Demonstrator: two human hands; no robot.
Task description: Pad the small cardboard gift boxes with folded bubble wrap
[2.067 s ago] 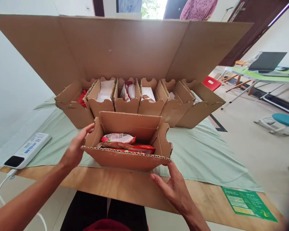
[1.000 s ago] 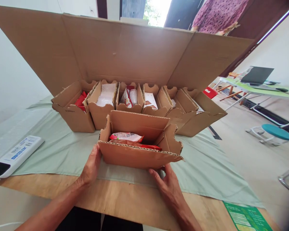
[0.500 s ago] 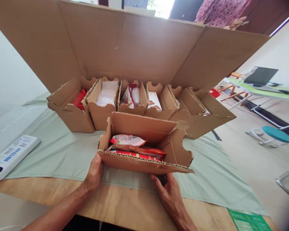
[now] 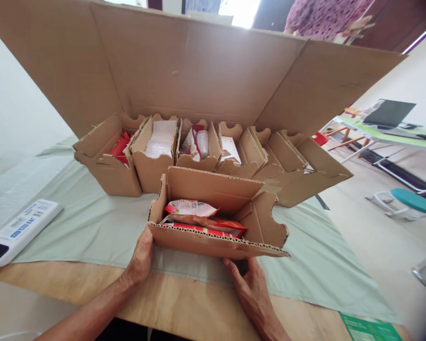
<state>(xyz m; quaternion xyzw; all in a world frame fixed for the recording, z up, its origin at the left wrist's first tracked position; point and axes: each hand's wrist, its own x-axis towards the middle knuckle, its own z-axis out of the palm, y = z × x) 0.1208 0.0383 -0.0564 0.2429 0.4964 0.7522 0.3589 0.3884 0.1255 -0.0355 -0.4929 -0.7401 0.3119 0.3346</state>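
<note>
An open cardboard box [image 4: 202,244] is in front of me, its long side facing me. Red snack packets [image 4: 213,225] and a white-and-red packet [image 4: 191,207] lie in its left part. My left hand [image 4: 142,253] grips the box at its near left corner, thumb on the wall and other fingers hidden. Under the front wall, my right hand [image 4: 246,284] supports the box, its thumb touching the lower edge and its fingertips out of sight beneath. Behind stands a row of cardboard bins, among them one with bubble wrap [image 4: 158,137] and one with a red packet [image 4: 120,148].
A tall cardboard panel [image 4: 199,71] rises behind the bins. A white device [image 4: 24,232] lies on the green cloth [image 4: 102,227] at left. On the right are a green table [image 4: 397,130] and a teal stool [image 4: 413,201]. Another person [image 4: 319,19] stands behind the panel.
The whole view has shifted slightly, so things appear a little further right. My hands keep the same hold on the box. The other person's hand has moved a little.
</note>
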